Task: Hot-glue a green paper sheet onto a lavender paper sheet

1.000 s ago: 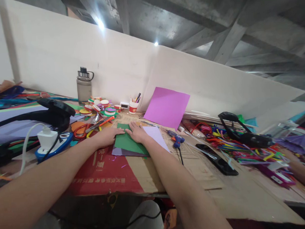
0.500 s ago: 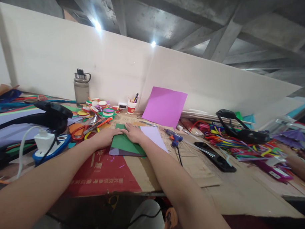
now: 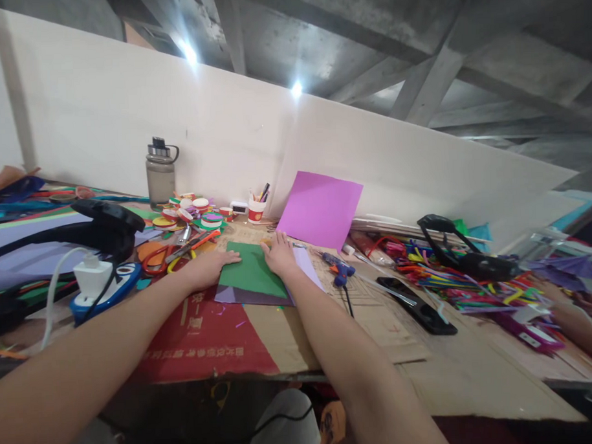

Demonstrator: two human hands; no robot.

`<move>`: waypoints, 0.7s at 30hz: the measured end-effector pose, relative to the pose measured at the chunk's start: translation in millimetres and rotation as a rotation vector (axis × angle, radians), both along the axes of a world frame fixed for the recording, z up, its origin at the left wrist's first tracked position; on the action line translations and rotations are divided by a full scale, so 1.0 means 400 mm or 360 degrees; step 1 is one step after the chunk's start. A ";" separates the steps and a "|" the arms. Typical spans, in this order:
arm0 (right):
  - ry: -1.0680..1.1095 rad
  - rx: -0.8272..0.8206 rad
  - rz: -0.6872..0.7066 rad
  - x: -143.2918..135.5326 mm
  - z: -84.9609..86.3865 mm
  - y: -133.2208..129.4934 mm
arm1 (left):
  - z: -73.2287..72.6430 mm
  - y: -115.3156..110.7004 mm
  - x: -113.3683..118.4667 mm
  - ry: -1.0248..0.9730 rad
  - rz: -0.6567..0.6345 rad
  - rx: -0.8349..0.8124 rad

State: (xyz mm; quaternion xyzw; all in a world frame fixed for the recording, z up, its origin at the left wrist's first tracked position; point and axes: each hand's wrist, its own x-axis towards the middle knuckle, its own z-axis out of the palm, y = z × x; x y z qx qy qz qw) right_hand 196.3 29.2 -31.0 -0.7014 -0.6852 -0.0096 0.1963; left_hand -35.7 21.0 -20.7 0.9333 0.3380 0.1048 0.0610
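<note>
A sheet of green paper (image 3: pixel 253 269) lies on the cardboard table cover in front of me, on top of lilac paper (image 3: pixel 307 267) and a darker purple sheet (image 3: pixel 235 296). My left hand (image 3: pixel 214 265) rests flat at the left edge of the green sheet, fingers stretched out. My right hand (image 3: pixel 279 253) lies open at its right edge, fingers spread, partly over the lilac paper. Close to my left hand are orange-handled scissors (image 3: pixel 156 258). A blue glue gun (image 3: pixel 340 269) with a black cord lies to the right of my right hand.
A purple sheet (image 3: pixel 319 208) leans on the wall board. At the back stand a bottle (image 3: pixel 161 178) and a pen cup (image 3: pixel 257 210). A black phone (image 3: pixel 418 306) and colourful pipe cleaners (image 3: pixel 443 278) lie right; a blue power strip (image 3: pixel 107 290) lies left. Another person's arm (image 3: pixel 578 322) shows far right.
My hands, close together on the green paper before, have moved apart. The right hand has slid to the right edge, exposing more of the green sheet.
</note>
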 end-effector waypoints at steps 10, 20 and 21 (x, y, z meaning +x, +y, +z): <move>-0.0052 -0.0277 0.0525 -0.049 -0.011 -0.003 | 0.004 -0.001 0.004 0.0062 0.0047 0.0015; 0.0065 -0.0113 0.0318 -0.037 -0.019 0.012 | 0.019 -0.011 0.007 0.0038 0.0014 -0.0028; 0.0041 -0.0158 0.0337 -0.037 -0.019 0.013 | 0.020 -0.011 0.007 0.0046 0.0014 -0.0032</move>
